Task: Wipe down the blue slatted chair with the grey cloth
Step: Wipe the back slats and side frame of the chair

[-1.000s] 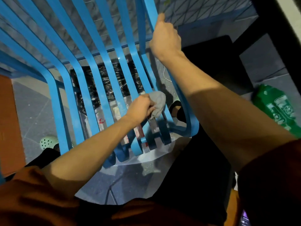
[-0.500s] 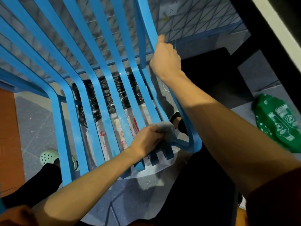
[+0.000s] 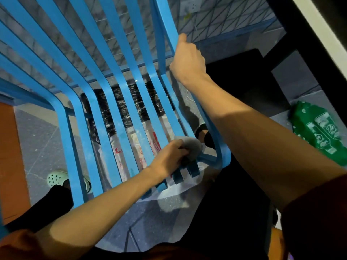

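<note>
The blue slatted metal chair [image 3: 166, 21] filled most of my view from above. Its flat slats ran from the far left down through a bend and ended in a row of cut ends near the middle. The small grey cloth [image 3: 191, 147] sat at the near right corner of the seat, bunched up and pressed against the ends of the rightmost slats, just beside the curved outer rail.

The left hand [image 3: 169, 160] held that cloth, with its fingers curled round it and pushing it onto the slats. The right hand [image 3: 187, 62] was farther off and higher, its fingers wrapped tight round the right outer rail. I judged it was steadying the chair.

As for progress, I took this to be mid-wipe, at one corner only. The slats looked much the same everywhere, with nothing to separate wiped metal from unwiped, so I could not tell how much was finished. By my reckoning the slats to the left and the long far stretch were still to be covered.

Under the seat lay a crinkled black plastic bag [image 3: 116, 107] and a white plastic bag with red print [image 3: 178, 188]. A pale green perforated clog [image 3: 56, 178] stood on the grey tiled floor [image 3: 37, 137] at the near left, and a green printed plastic bag [image 3: 319, 132] lay well apart to the right.
</note>
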Available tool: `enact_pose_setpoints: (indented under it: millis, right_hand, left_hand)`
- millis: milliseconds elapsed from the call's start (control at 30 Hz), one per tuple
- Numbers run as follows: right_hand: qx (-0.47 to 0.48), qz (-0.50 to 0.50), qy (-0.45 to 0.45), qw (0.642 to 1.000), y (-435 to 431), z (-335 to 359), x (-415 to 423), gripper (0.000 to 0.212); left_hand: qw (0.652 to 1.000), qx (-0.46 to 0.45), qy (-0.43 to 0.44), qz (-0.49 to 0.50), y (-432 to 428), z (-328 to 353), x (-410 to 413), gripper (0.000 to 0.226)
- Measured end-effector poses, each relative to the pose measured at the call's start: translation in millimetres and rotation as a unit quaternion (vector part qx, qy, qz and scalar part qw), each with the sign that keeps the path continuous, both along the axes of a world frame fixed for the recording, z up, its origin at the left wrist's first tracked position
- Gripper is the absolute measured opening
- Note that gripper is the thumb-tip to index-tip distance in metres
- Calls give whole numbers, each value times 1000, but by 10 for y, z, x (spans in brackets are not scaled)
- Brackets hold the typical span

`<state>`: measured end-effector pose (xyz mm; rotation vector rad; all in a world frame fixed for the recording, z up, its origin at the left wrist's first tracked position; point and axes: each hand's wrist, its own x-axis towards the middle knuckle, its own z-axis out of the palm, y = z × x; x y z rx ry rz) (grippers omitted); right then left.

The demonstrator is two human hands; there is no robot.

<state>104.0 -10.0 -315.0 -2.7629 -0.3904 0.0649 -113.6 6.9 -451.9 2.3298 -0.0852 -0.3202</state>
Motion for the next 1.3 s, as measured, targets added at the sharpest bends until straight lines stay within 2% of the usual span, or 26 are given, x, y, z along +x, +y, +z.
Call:
enact_pose_setpoints:
  millis: [67, 133, 167, 233, 467, 633, 767, 900, 1000, 1067, 1100, 1200, 1300]
  right_hand:
    - [0, -3, -1, 1000, -6, 14, 5, 45]
    - [1, -5, 3, 1000, -17, 14, -9, 48]
    - [1, -4, 4, 1000, -19, 15, -21, 49]
    - [2, -4, 5, 1000, -20, 26, -36, 48]
    - [-10, 3, 1, 1000, -22, 4, -42, 46]
    - [-9, 4, 5, 1000, -4, -29, -15, 47]
    - [-8, -3, 8, 1000, 0, -13, 16, 52]
    - [-8, -2, 4, 1000, -2, -26, 17, 50]
    - [-8, 2, 9, 1000, -9, -14, 0, 51]
    - [-5, 4, 16, 1000, -17, 0, -16, 52]
    - [-2, 5, 16, 1000, -16, 8, -19, 53]
    - [4, 5, 14, 1000, -11, 22, -16, 54]
    - [-2, 4, 15, 1000, -8, 35, -15, 56]
  left_hand:
    - [997, 29, -22, -66, 0, 49, -49, 14]
    - [993, 77, -30, -89, 72, 53, 41, 19]
    - [992, 71, -29, -97, 119, 51, 70, 18]
    - [993, 81, -20, -78, 220, 103, 201, 15]
    - [989, 142, -28, 22, 587, 70, 881, 27]
    - [989, 141, -23, 42, 500, 64, 772, 19]
    - [995, 94, -30, -33, 243, 96, 367, 11]
    - [994, 75, 61, -56, -58, 60, 55, 20]
    - [994, 43, -9, -103, -85, 167, 67, 14]
    - [996, 3, 14, -85, 2, 189, 153, 18]
    - [995, 42, -26, -92, 74, 191, 188, 16]
    - [982, 137, -62, -113, 265, 84, 356, 16]
    - [975, 135, -84, -156, 257, 74, 369, 13]
